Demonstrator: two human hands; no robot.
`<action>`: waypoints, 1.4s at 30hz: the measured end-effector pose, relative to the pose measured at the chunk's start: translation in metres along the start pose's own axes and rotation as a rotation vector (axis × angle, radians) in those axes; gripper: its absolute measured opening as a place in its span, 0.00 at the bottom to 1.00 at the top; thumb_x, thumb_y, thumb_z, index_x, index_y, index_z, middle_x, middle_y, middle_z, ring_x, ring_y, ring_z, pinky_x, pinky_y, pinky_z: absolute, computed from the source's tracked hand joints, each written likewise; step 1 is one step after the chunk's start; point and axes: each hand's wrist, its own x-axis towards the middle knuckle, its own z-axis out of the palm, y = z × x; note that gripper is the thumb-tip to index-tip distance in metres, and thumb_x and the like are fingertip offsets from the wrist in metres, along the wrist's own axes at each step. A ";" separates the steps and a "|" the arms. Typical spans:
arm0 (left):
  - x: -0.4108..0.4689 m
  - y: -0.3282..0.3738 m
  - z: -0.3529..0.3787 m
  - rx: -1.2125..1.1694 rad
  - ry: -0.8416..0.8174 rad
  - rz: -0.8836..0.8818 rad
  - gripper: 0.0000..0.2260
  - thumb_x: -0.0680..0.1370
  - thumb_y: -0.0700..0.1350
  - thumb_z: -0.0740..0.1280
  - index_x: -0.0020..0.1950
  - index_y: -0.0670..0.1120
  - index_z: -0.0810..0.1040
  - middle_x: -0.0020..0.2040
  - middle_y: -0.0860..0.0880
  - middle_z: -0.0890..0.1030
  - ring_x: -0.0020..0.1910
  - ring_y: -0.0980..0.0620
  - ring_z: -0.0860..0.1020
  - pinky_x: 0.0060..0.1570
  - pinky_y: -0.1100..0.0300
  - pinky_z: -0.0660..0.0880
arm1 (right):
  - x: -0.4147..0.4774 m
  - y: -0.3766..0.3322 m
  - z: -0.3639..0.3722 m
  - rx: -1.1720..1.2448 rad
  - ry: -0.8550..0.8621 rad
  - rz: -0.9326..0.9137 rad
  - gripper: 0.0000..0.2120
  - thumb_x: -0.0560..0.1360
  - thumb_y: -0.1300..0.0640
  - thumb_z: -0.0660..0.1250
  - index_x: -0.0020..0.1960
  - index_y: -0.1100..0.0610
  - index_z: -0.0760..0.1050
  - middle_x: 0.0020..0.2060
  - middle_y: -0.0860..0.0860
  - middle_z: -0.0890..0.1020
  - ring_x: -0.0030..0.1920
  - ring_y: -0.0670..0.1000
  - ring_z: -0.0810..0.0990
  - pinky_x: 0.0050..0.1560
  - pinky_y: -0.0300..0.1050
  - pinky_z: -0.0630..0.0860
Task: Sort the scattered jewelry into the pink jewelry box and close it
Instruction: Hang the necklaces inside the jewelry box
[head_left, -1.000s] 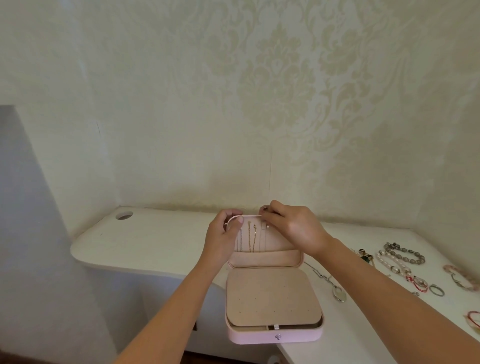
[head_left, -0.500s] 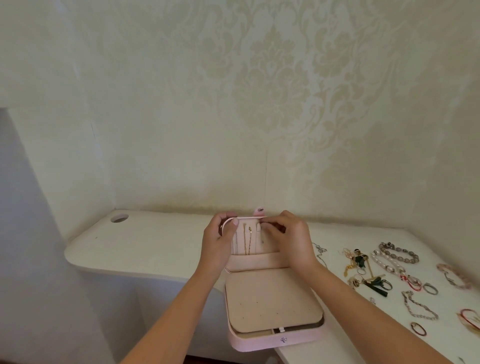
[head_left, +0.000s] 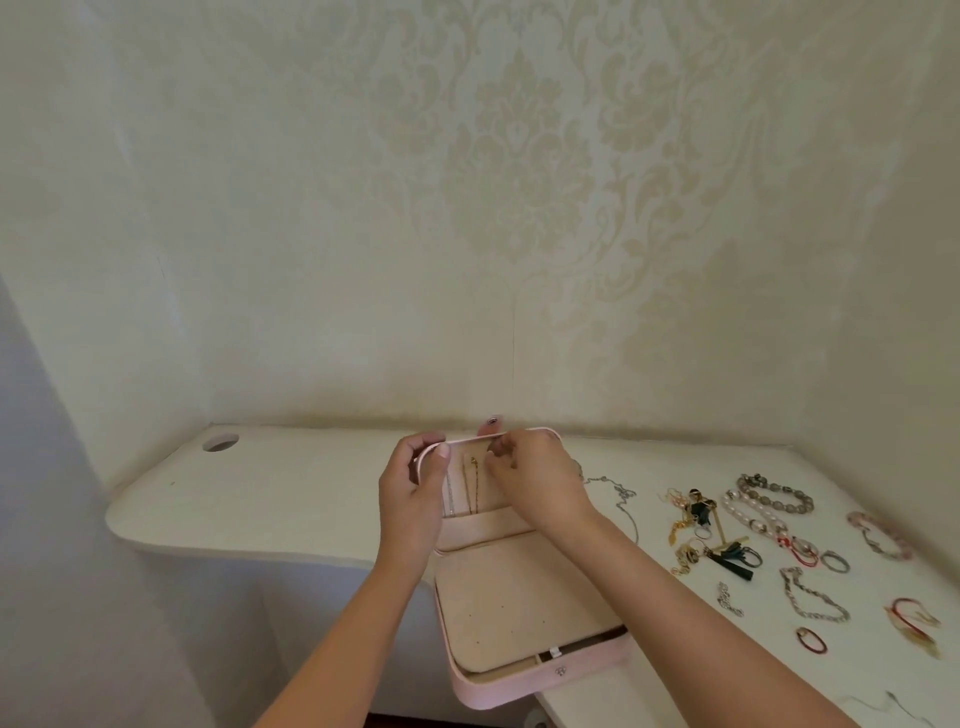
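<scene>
A white worktop runs along a patterned cream wall, with a round cable hole near its far left corner. A pink jewelry box stands open at the worktop's near edge, its front overhanging that edge. A beige insert dotted with small holes covers the base.

The lid stands upright, and a snap tab pokes up from its top edge. The left hand grips the lid's upper left corner, with the thumb across the front of the rim and the fingers curled behind.

The right hand is at the top of the lid's lining, its fingers curled and the fingertips drawn tightly together. What they pinch, if anything, is too small to tell.

Between the two hands, a silver chain and a gold chain hang side by side inside the lid.

A silver necklace lies on the worktop just right of the box, running out from behind the right hand. Further right, toward the right edge, more pieces lie scattered:
- a grey bead bracelet
- a pearl bracelet
- dark tassel earrings
- a chain bracelet
- a metal ring
- a pink bracelet
- a red cord loop
</scene>
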 end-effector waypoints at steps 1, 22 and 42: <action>-0.002 -0.001 0.000 0.005 0.020 0.010 0.04 0.79 0.40 0.64 0.51 0.46 0.77 0.46 0.53 0.80 0.42 0.67 0.76 0.43 0.75 0.70 | 0.000 -0.001 0.001 -0.079 0.004 -0.040 0.11 0.74 0.57 0.61 0.42 0.63 0.80 0.35 0.58 0.80 0.43 0.54 0.76 0.39 0.40 0.72; -0.009 -0.009 -0.004 -0.133 0.029 -0.553 0.19 0.80 0.56 0.59 0.51 0.44 0.82 0.45 0.44 0.83 0.40 0.47 0.81 0.35 0.59 0.74 | 0.025 0.139 -0.058 -0.146 -0.211 0.268 0.17 0.75 0.55 0.68 0.63 0.57 0.75 0.61 0.53 0.76 0.60 0.52 0.74 0.55 0.41 0.68; -0.008 -0.020 -0.006 -0.043 -0.019 -0.490 0.18 0.81 0.55 0.57 0.49 0.45 0.82 0.43 0.46 0.83 0.38 0.49 0.80 0.36 0.59 0.73 | 0.034 0.129 -0.113 0.959 -0.187 0.327 0.08 0.78 0.69 0.57 0.50 0.61 0.73 0.38 0.54 0.76 0.33 0.48 0.76 0.41 0.41 0.76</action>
